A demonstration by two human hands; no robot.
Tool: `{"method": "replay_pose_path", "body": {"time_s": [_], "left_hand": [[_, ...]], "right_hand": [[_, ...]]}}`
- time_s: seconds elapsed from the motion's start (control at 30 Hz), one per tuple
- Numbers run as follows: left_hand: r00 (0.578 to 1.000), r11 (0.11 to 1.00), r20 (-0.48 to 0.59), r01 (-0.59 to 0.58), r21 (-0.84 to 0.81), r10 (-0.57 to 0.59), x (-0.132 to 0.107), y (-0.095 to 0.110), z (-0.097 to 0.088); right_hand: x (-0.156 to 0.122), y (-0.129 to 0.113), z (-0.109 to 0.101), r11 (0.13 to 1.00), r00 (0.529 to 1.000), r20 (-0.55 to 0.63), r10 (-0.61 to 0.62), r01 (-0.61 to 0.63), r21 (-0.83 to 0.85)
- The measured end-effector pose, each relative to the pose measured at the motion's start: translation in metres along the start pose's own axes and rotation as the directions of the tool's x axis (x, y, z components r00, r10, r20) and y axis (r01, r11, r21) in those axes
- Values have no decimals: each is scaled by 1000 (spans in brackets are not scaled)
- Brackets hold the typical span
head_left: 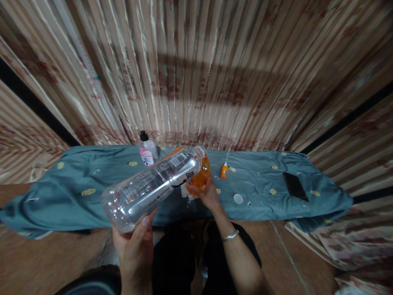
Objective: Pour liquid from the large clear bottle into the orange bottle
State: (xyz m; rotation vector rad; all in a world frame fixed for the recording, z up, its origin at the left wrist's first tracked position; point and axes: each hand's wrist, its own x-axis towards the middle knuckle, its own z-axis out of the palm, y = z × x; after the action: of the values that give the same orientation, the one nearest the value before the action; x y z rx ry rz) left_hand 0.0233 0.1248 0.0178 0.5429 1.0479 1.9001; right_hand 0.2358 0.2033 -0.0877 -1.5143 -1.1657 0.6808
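Clamped in left grip [135, 241]: tilted clear bottle [153, 188]; in right grip [209, 193]: orange bottle [200, 178]. Already off, not refitted: pump top [224, 171].

The clear bottle [153, 188] hides part of the orange bottle [201, 177].

This looks like a curtained-off corner, perhaps in a home, though which cannot be told. Flower-printed curtains [190, 49] hang behind the cloth-covered table [101, 205] and at both its ends, dark bars [33, 104] crossing them there; bare brown floor [294, 254] shows before it.
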Motion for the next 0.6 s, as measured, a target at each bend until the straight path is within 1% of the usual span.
{"method": "replay_pose_path", "body": {"time_s": [0.2,0.4,0.6], "left_hand": [[1000,999,23,-17,30,16,0,-3,-2],[1000,1000,21,3,2,-3,-1,-2,-2],[1000,999,10,22,-28,-22,-3,0,-1]], "right_hand": [[1,3,1,999,999,-7,-45,45,14],[1,3,1,1000,1000,-7,3,-3,0],[1,1,1,1000,1000,4,-8,8,26]]}}
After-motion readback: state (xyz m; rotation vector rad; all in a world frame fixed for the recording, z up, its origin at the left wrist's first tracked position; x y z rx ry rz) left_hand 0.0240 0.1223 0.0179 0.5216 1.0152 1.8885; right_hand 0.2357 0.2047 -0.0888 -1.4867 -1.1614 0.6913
